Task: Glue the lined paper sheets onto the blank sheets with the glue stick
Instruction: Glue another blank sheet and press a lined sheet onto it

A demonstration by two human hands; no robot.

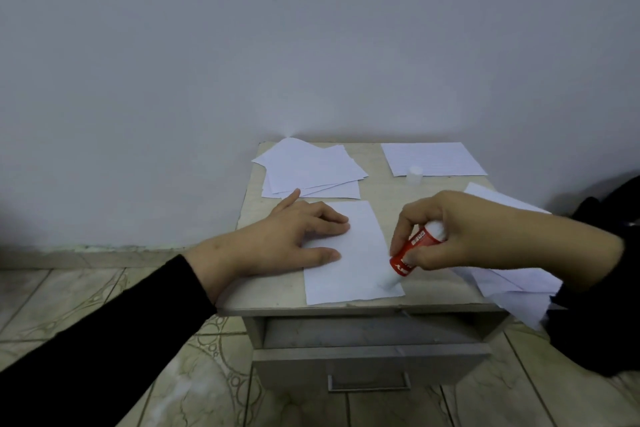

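Glue stick (412, 246) pinched in right hand (460, 229), tip down touching paper sheet (349, 253) near its front-right corner; left hand (287, 236) flat, fingers straight, pressing sheet's left side on bench (384, 191).

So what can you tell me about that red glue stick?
The glue stick is a small red tube with white print and a white end, uncapped. The right hand grips it, tilted, with its white glue tip down on the near right corner of the sheet in front.
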